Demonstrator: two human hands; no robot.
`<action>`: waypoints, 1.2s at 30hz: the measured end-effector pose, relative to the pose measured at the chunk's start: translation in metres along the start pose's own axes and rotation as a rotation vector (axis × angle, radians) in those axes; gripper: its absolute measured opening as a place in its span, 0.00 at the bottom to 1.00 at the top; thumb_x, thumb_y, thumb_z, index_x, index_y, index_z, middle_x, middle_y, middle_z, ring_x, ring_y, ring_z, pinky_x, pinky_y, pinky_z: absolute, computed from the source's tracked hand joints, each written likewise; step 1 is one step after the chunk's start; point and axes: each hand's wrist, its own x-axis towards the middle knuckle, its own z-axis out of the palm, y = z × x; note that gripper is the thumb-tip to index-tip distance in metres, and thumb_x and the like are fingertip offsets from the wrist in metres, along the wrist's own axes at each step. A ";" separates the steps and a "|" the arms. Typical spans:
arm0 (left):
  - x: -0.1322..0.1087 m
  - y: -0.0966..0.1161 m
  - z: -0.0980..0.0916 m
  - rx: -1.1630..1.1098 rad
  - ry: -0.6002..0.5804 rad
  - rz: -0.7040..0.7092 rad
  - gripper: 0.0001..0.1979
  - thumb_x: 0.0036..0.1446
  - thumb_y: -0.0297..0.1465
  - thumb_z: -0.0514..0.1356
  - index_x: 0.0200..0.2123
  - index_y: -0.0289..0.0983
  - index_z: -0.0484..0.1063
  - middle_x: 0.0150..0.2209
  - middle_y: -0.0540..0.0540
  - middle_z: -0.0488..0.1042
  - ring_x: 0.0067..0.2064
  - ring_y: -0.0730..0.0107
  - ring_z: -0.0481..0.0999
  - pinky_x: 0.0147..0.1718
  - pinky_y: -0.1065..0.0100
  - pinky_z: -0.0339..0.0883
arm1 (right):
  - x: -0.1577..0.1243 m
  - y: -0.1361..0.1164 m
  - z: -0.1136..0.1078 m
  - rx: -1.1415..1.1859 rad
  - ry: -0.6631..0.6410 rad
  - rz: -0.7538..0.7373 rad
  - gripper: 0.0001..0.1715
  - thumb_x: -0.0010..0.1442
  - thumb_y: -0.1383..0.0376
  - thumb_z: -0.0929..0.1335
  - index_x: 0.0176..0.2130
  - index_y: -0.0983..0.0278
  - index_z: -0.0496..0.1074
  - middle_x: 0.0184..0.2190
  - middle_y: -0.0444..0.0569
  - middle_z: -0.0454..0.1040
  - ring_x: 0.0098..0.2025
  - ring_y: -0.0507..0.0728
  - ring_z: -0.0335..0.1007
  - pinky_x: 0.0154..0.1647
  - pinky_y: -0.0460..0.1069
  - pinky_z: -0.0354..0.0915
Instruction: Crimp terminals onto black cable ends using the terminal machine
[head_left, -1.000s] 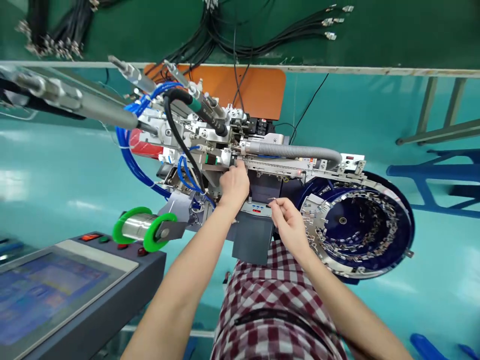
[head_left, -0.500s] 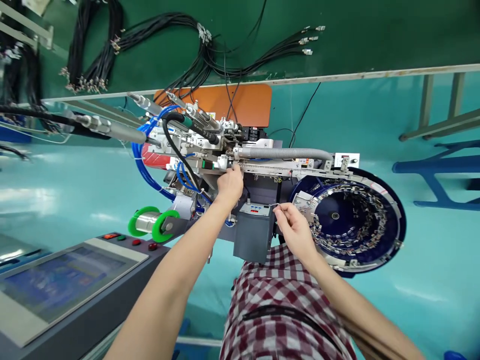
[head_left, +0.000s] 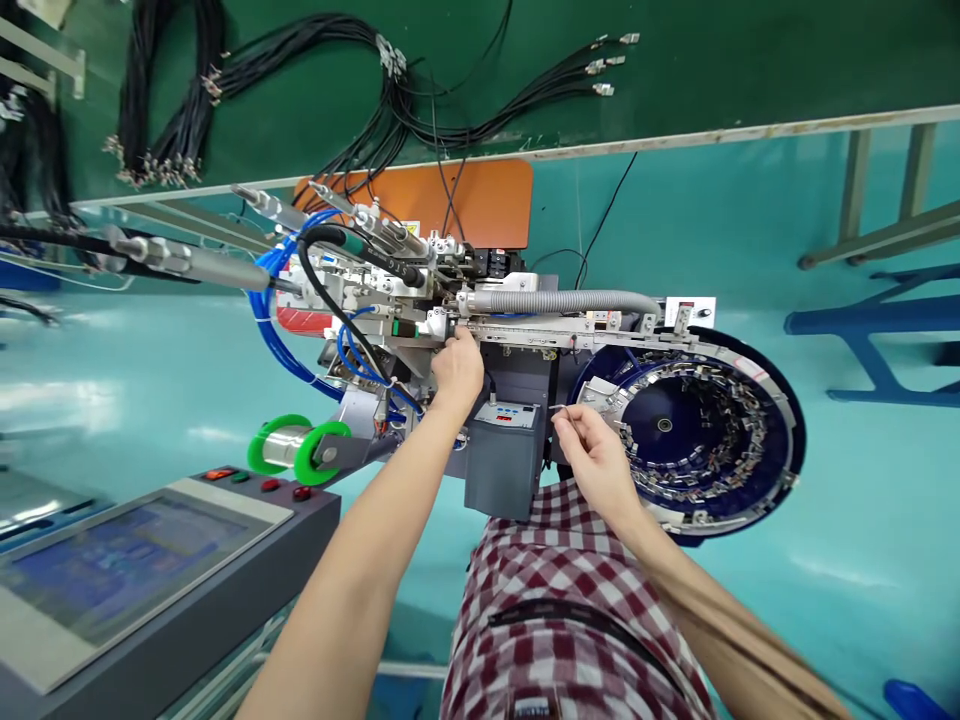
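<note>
Touching the machine, the left hand has an indistinct grip. The right hand pinches a thin piece.

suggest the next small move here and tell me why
Probably best to bring the right hand, with the thin item it pinches, toward the left hand: the left hand is up at the near end of the metal track, while the item is apart from it, beside the grey box.
</note>
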 end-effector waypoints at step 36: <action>-0.011 -0.019 -0.012 -0.096 0.002 0.094 0.17 0.67 0.25 0.40 0.52 0.34 0.63 0.47 0.36 0.75 0.46 0.60 0.78 0.43 0.65 0.70 | -0.006 -0.011 0.000 -0.053 -0.037 -0.001 0.13 0.66 0.55 0.62 0.39 0.61 0.66 0.24 0.40 0.60 0.25 0.50 0.52 0.26 0.46 0.51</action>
